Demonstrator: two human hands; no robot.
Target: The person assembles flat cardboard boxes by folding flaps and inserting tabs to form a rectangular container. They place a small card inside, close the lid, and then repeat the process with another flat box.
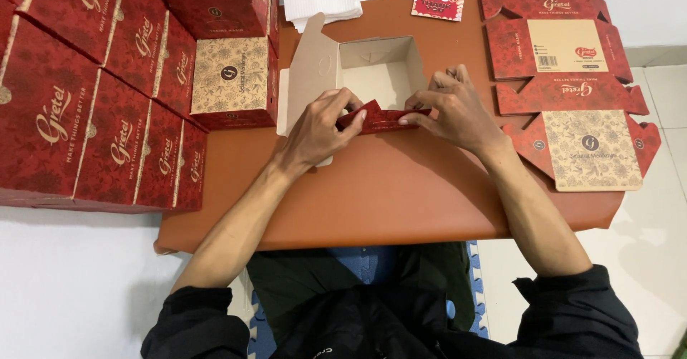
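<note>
The half-formed carton (372, 69) sat in the middle of the orange table (386, 201), its plain inside facing up at me, and I worked at its near wall. My left hand (322, 126) pinched the left end of the red front flap (379, 119) between thumb and fingers, while my right hand (451, 112) pressed the right end of that same flap down with fingers bent over it; neither hand was spread flat. To the left of the carton stood the stack of finished red boxes (93, 80), just beside its open side flap (311, 73). To the right of the carton lay the flat unfolded blanks (572, 87), well apart from my fingers. Behind it rested a pile of white paper (322, 1) and a small red card (437, 6). I could not quite tell whether the flap's tab had already seated in its slot, since my fingers hid that edge. I judged the risk lay there: if I pushed unevenly, one end harder than the other, the flap could crease off its score line or the tab could buckle, and the wall might spring open.
</note>
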